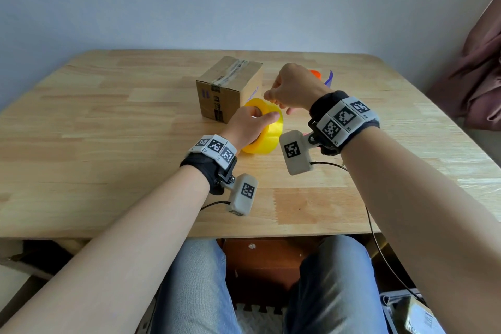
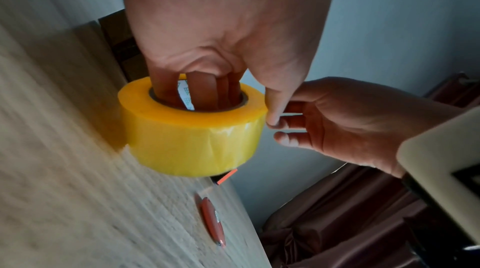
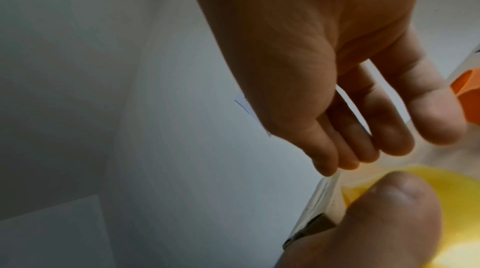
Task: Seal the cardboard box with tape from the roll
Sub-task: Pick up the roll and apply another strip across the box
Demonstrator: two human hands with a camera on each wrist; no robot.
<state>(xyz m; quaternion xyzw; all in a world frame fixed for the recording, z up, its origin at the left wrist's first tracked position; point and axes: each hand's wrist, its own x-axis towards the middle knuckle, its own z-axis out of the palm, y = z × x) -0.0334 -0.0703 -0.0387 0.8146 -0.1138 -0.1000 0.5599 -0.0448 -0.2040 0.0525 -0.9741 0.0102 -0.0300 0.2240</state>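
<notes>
Tape roll (image 2: 191,128) around left fingers (image 2: 200,91)

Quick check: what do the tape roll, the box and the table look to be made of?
Tape roll: glossy translucent yellow plastic film, probably; it shines.
Box: matte brown cardboard, old tape on top.
Table: light wood, visible grain and jointed blocks.

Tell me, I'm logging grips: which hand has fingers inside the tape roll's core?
The left hand: its fingers reach inside the yellow tape roll, thumb outside. The right hand is beside the roll.
</notes>
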